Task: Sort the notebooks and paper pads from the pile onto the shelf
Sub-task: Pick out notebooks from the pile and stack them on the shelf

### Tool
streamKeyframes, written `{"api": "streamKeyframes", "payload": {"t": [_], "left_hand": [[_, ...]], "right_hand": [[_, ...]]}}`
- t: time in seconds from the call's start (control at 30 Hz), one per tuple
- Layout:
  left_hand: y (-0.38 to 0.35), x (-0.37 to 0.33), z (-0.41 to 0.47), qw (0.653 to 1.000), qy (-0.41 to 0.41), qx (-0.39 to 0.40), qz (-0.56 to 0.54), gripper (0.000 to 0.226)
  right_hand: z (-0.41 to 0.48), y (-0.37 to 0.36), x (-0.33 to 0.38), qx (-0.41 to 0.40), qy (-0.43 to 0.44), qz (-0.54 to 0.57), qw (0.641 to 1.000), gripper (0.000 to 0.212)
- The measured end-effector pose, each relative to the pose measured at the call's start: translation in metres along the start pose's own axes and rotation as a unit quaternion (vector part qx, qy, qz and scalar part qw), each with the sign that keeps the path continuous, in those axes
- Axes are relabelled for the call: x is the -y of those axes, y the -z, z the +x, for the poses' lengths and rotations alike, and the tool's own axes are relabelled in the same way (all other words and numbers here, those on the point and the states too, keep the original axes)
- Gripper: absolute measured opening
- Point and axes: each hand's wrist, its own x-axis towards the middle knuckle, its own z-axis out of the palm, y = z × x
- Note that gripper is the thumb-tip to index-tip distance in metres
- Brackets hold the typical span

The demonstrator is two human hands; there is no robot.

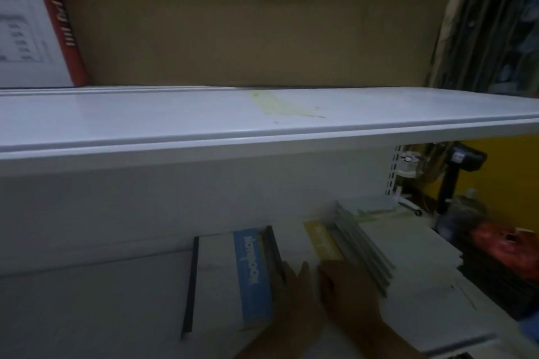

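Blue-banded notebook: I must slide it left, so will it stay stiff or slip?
Probably stiff: the blue-banded notebook lies flat with a dark bound edge. It likely slides easily on the smooth white shelf. Unlikely to tip or roll.

White notebook (233, 280) with blue band; yellow-edged pad (322, 239); white shelf (204, 119).

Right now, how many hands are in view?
2. The left hand lies at the right edge of the blue-banded notebook on the lower shelf. The right hand is just right of it, at the yellow pad's near end. Both are blurred; none seems hidden.
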Motion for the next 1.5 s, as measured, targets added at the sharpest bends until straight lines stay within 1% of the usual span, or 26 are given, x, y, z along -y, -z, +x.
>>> {"api": "streamKeyframes", "payload": {"t": [0.03, 0.1, 0.17, 0.23, 0.27, 0.33, 0.37, 0.4, 0.47, 0.5, 0.53, 0.6, 0.73, 0.83, 0.93, 1.03, 1.1, 1.13, 1.2, 1.33, 1.5], "left_hand": [[0.0, -0.002, 0.003, 1.0, 0.006, 0.0, 0.008, 0.077], [-0.002, -0.006, 0.008, 1.0, 0.0, 0.007, 0.0, 0.072], [0.0, -0.006, 0.005, 0.999, -0.037, 0.007, -0.023, 0.061], [0.012, 0.002, -0.013, 0.996, -0.092, -0.007, -0.022, 0.059], [0.022, 0.01, -0.025, 0.993, -0.119, -0.016, -0.015, 0.06], [0.051, 0.04, -0.045, 0.988, -0.153, -0.031, -0.007, 0.065], [0.07, 0.06, -0.055, 0.988, -0.153, -0.038, -0.003, 0.065], [0.089, 0.084, -0.066, 0.99, -0.136, -0.047, 0.007, 0.064], [0.124, 0.139, -0.092, 0.995, -0.065, -0.073, 0.022, 0.061], [0.14, 0.166, -0.107, 0.996, -0.02, -0.086, 0.022, 0.061], [0.156, 0.193, -0.123, 0.995, 0.022, -0.098, 0.029, 0.061], [0.19, 0.242, -0.159, 0.987, 0.074, -0.127, 0.067, 0.06], [0.259, 0.335, -0.254, 0.958, 0.126, -0.207, 0.155, 0.057], [0.294, 0.398, -0.334, 0.938, 0.185, -0.245, 0.159, 0.057], [0.314, 0.447, -0.408, 0.925, 0.244, -0.253, 0.143, 0.058], [0.329, 0.487, -0.467, 0.918, 0.278, -0.245, 0.139, 0.06], [0.34, 0.513, -0.496, 0.911, 0.299, -0.258, 0.12, 0.059], [0.345, 0.527, -0.506, 0.906, 0.307, -0.275, 0.092, 0.059], [0.349, 0.552, -0.52, 0.895, 0.321, -0.307, 0.033, 0.059], [0.344, 0.596, -0.528, 0.892, 0.327, -0.311, 0.03, 0.057], [0.368, 0.659, -0.528, 0.886, 0.342, -0.311, 0.032, 0.056]], "right_hand": [[0.0, 0.001, 0.0, -0.003, -0.001, 0.013, 1.0, 0.019], [0.0, 0.004, 0.003, 0.021, -0.031, 0.017, 0.999, 0.018], [0.001, 0.001, 0.0, 0.05, -0.061, 0.0, 0.997, 0.014], [0.004, -0.003, -0.004, 0.109, -0.109, 0.018, 0.988, 0.028], [0.003, -0.007, -0.008, 0.125, -0.131, 0.023, 0.983, 0.032], [0.003, -0.006, -0.006, 0.131, -0.164, 0.025, 0.977, 0.025], [0.006, -0.004, -0.001, 0.125, -0.176, 0.025, 0.976, 0.026], [0.01, 0.001, 0.008, 0.142, -0.169, 0.02, 0.975, 0.03], [0.024, 0.02, 0.044, 0.2, -0.136, -0.004, 0.97, 0.047], [0.031, 0.028, 0.071, 0.207, -0.105, -0.022, 0.972, 0.054], [0.04, 0.035, 0.104, 0.21, -0.062, -0.036, 0.975, 0.057], [0.045, 0.035, 0.188, 0.216, 0.032, -0.046, 0.975, 0.063], [0.013, 0.03, 0.383, 0.269, 0.19, -0.004, 0.944, 0.06], [-0.026, 0.021, 0.5, 0.3, 0.299, 0.017, 0.905, 0.056], [-0.062, 0.012, 0.591, 0.32, 0.382, 0.023, 0.866, 0.049], [-0.087, 0.013, 0.659, 0.325, 0.431, 0.036, 0.841, 0.052], [-0.097, 0.012, 0.694, 0.311, 0.46, 0.051, 0.83, 0.055], [-0.1, 0.009, 0.709, 0.307, 0.471, 0.053, 0.825, 0.057], [-0.102, -0.001, 0.734, 0.319, 0.481, 0.048, 0.815, 0.057], [-0.092, -0.027, 0.784, 0.336, 0.501, 0.052, 0.796, 0.058], [-0.065, -0.067, 0.868, 0.307, 0.503, 0.111, 0.8, 0.051]]}}
